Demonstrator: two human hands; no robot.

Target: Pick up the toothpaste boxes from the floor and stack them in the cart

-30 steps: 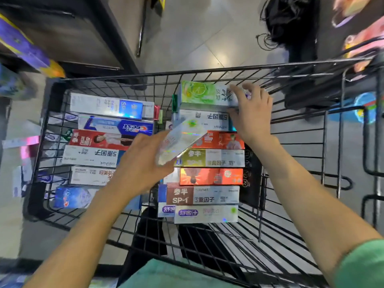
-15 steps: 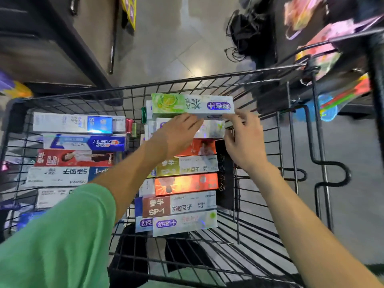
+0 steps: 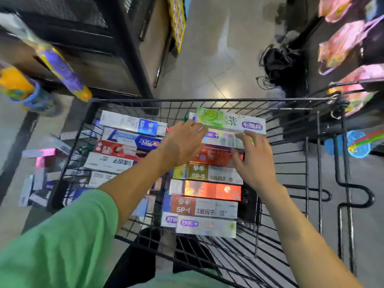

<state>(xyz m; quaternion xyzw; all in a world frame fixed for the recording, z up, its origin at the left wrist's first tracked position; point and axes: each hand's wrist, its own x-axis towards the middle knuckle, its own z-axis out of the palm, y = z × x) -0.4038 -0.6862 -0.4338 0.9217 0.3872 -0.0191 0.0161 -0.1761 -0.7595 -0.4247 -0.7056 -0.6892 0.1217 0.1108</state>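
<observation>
A black wire cart [image 3: 311, 142] holds two rows of toothpaste boxes lying flat. In the right row a shiny holographic box [image 3: 226, 139] lies just under the green lime box [image 3: 230, 121] at the far end. My left hand [image 3: 182, 142] rests with straight fingers on the left end of the holographic box. At that box's right end, my right hand [image 3: 252, 161] touches it with spread fingers. The left row [image 3: 122, 146] shows white, blue and red boxes. Several more boxes [image 3: 39, 175] lie on the floor left of the cart.
A dark shelf unit [image 3: 87, 48] stands to the left with toys hanging from it. Colourful bags [image 3: 340, 44] hang on the right. A black bundle of cords [image 3: 278, 65] lies on the tiled floor beyond the cart.
One second ago my left hand carried the holographic box over the cart. It now lies in the right row under the green box, and both hands press on it with opened fingers.
</observation>
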